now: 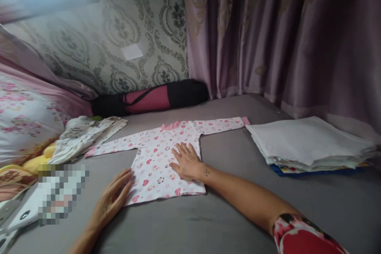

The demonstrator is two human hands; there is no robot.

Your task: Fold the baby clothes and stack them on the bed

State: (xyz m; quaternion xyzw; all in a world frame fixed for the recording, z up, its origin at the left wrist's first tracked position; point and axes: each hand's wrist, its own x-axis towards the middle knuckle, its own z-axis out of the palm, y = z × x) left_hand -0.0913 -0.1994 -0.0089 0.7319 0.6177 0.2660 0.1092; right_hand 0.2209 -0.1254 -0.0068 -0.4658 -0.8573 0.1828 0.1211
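Observation:
A small white long-sleeved shirt [154,162] with pink hearts, flowers and pink cuffs lies spread flat on the grey bed sheet [160,230], its sleeves stretched out to both sides. My right hand [187,162] rests palm down on the shirt's front, fingers spread, holding nothing. My left hand [114,194] lies at the shirt's lower left edge, its fingers extended along the side seam. Part of that hand's palm side is hidden, but nothing shows gripped in it.
To the right sits a stack of folded white cloths [309,141]. A black and maroon long bag [149,99] lies along the patterned wall. Left are crumpled printed clothes [80,135], a yellow plush item [41,162] and a floral pillow [26,119]. Purple curtains [256,35] hang behind.

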